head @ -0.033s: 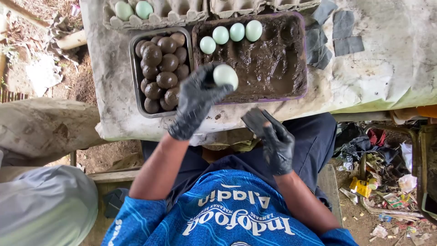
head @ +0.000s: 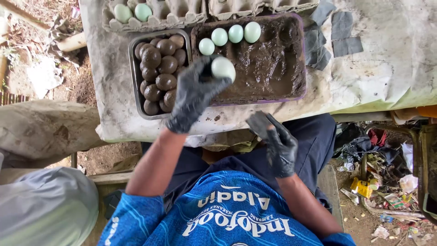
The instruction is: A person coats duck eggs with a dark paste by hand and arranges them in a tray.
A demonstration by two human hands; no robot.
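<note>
Viewpoint: head camera looking down, so the person's body sits at the bottom and the table lies beyond
Shirt (head: 227,214): blue, nearest the camera; its lower part is cut off by the bottom edge
Right hand (head: 278,145): black glove, held over the lap just short of the table edge, fingers curled loosely round a small dark flat piece (head: 258,122); what that piece is cannot be made out
Left hand (head: 195,93): black glove, reaching out over the table, fingers closed round a pale egg (head: 223,68)
Egg position: above the near left corner of the mud tray (head: 291,91), lifted clear of the mud
Egg axis: long axis seems to run from near left to far right, though the fingers hide its lower left side, so which end is the blunt one cannot be told
Mud tray: wide, dark, filled with wet brown mud; three pale green eggs (head: 230,34) lie in a row at its far left
Metal tray (head: 134,73): just left of the mud tray, packed with mud-coated eggs (head: 159,68); the left hand covers its right edge
Carton (head: 177,16): grey egg carton at the far edge of the table, two pale eggs (head: 133,12) in its left cups; the top is cut off
Table (head: 387,68): covered in stained pale sheeting
Ground: litter at the right, hard to make out
</note>
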